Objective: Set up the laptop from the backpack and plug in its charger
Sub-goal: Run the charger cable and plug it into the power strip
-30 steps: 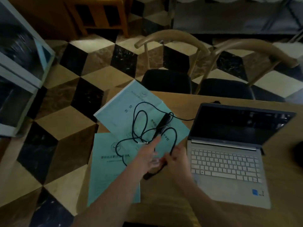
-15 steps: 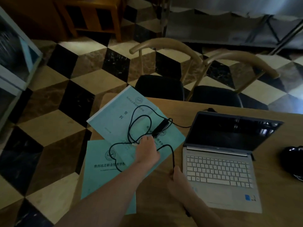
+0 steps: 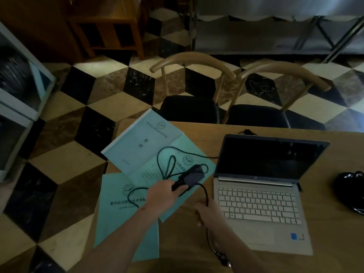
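Note:
A silver laptop stands open on the wooden table, its screen dark. Left of it, my left hand grips the black charger brick and lifts it off the teal booklets. The charger's black cable loops over the booklets and runs toward the laptop's left side. My right hand holds another stretch of the cable just left of the keyboard. That stretch drops past my forearm to the plug end near the table's front edge.
Several teal booklets lie overlapping at the table's left end, partly over the edge. A black glossy object sits at the right edge. Two wooden chairs with dark seats are tucked in at the far side.
My left hand has closed on the charger brick and raised it from the booklets. My right hand has drawn the cable toward me, so the plug end now hangs near the front edge.

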